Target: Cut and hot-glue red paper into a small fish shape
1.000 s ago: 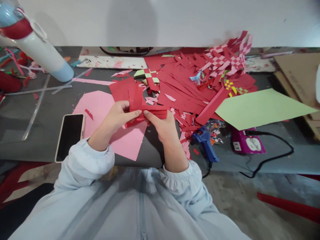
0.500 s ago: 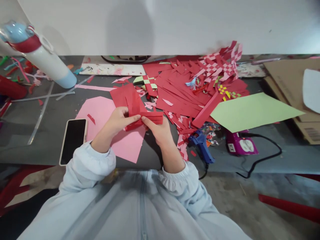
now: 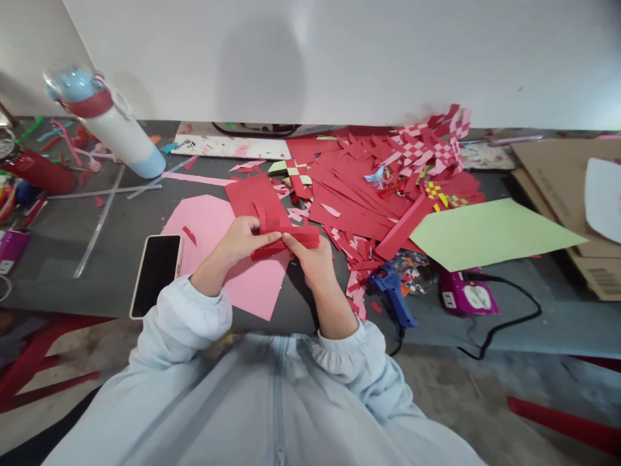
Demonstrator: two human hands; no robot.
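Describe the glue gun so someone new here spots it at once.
On the grey table, look right of the person's right hand, near the front edge. The glue gun lies there, between paper scraps and a purple box. Its deep blue colour and pistol shape set it apart from both.

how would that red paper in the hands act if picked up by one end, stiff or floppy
The red paper looks thin, so probably light. Its strips lie fairly straight near the right hand, suggesting slight stiffness, though narrow ends may flex. The left hand pinches it too; strips might shift if released.
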